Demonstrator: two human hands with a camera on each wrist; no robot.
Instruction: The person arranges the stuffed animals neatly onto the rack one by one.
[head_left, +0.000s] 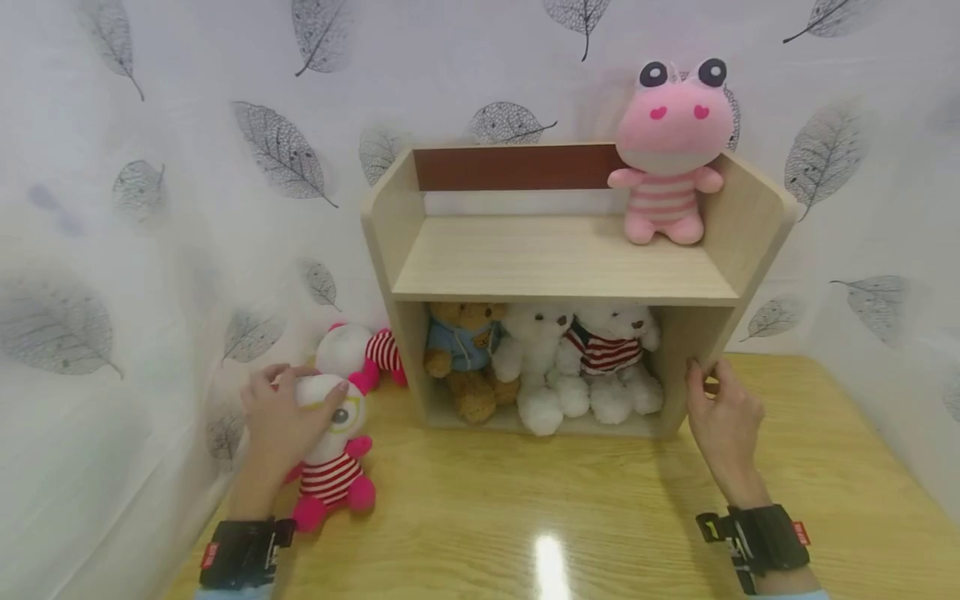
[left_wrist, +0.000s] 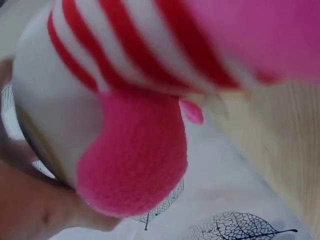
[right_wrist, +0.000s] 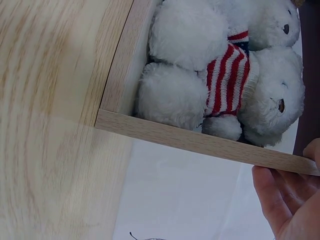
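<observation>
On the left of the head view, my left hand (head_left: 283, 423) grips a white-and-pink plush panda (head_left: 332, 477) by its head, thumb across the face near the yellow glasses. Its striped body and pink limb (left_wrist: 135, 155) fill the left wrist view. Behind it lies a second pink-and-white plush toy (head_left: 347, 350), partly hidden, against the left side of a wooden shelf (head_left: 562, 258). At the shelf's right side panel (head_left: 677, 392), my right hand (head_left: 726, 425) pinches the front edge. Close up in the right wrist view, the right fingers (right_wrist: 272, 195) lie along that panel's outer face.
A pink plush frog (head_left: 667, 167) sits at the right of the upper shelf. Below sit a brown bear (head_left: 468, 354) in a blue hoodie, a white bear (head_left: 542, 375), and another white bear (head_left: 611, 358) in a striped sweater. A leaf-patterned curtain (head_left: 187, 125) hangs behind the wooden table (head_left: 480, 508).
</observation>
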